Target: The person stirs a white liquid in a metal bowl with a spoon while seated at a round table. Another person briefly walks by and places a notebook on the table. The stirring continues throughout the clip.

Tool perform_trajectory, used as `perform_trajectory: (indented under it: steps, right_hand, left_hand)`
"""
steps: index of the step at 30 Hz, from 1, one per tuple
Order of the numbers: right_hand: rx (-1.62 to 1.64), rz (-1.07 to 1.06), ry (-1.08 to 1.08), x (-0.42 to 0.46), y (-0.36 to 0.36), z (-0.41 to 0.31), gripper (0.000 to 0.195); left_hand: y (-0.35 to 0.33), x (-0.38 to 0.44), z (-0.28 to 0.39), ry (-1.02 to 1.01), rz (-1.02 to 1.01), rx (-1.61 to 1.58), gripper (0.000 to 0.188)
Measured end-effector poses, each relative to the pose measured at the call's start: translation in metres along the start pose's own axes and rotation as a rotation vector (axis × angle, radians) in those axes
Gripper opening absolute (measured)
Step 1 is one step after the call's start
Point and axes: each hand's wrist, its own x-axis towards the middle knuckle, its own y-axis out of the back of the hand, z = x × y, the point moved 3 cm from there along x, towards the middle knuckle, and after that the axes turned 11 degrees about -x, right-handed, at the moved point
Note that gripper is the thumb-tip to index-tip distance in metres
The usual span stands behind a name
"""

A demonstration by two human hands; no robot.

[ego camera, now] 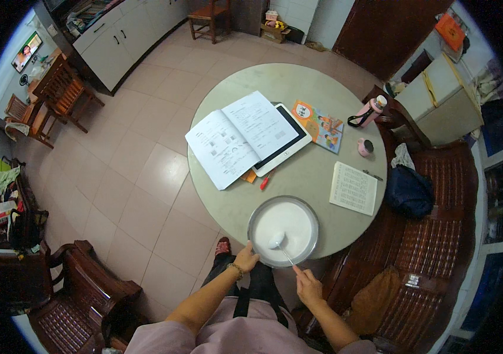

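Note:
A round metal basin (314, 217) stands at the near edge of the round table (216, 208), filled with a smooth white substance (284, 221); whether it is powder or liquid I cannot tell. My left hand (246, 259) grips the basin's rim at its near left side. In my right hand (308, 285) is the handle of a metal spoon (276, 240), held from the near right, with its bowl over or in the white substance. The spoon's bowl looks coated with white.
Behind the basin lie an open workbook (242, 137) on a white tablet (286, 154), a red-capped pen (264, 183) and a picture book (320, 126). An open notebook (354, 188), a pink cup (365, 147) and a pink thermos (371, 111) stand or lie further right. A wooden bench (433, 248) borders the table's right side.

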Motion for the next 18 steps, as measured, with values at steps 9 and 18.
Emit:
perform_trajectory:
  steps: [9,18]
  right_hand:
    - [0.043,0.128,-0.044,0.055,-0.014,-0.001,0.035]
    - [-0.023,0.060,-0.255,0.056,0.006,0.024,0.037]
  left_hand:
    - [0.001,-0.006,0.002,-0.011,0.072,0.048,0.061]
    - [-0.001,0.001,-0.011,-0.136,0.039,0.062,0.053]
